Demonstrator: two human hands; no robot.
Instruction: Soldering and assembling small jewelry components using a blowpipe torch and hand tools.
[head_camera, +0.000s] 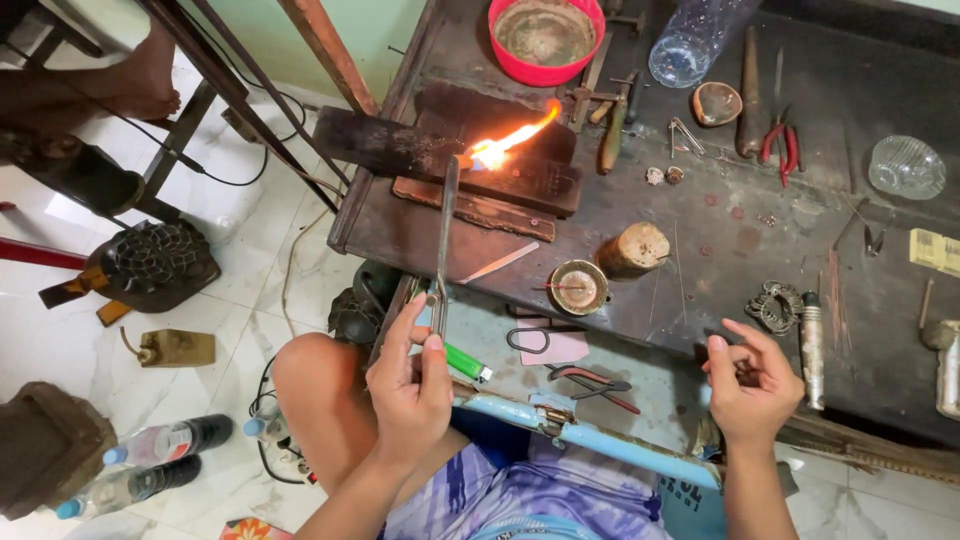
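Pinched in our left hand (412, 375), thumb over fingers, is a long metal blowpipe (445, 235); its far tip meets an orange flame (512, 138) over a charred block (470, 160). Our right hand (750, 385) hangs loosely curled above the bench edge; whether anything small sits in those fingers we cannot tell.

Largest first, we note the dark workbench (800, 230), crowded and scorched, then the block near its left end. We judge the chief hazard to be the flame's reach: it leans right toward a wooden-handled tool (612, 135) and a clear plastic bottle (690, 40), and a small swing of the pipe could carry heat onto either. A slackened pinch would let the pipe drop toward our bare knee (310, 385), just below. A green lighter (465, 362) lies just beside the left hand, which we judge unwise near hot metal. Smallest, the piece in the flame is hidden by glare, so overheating could go unnoticed.
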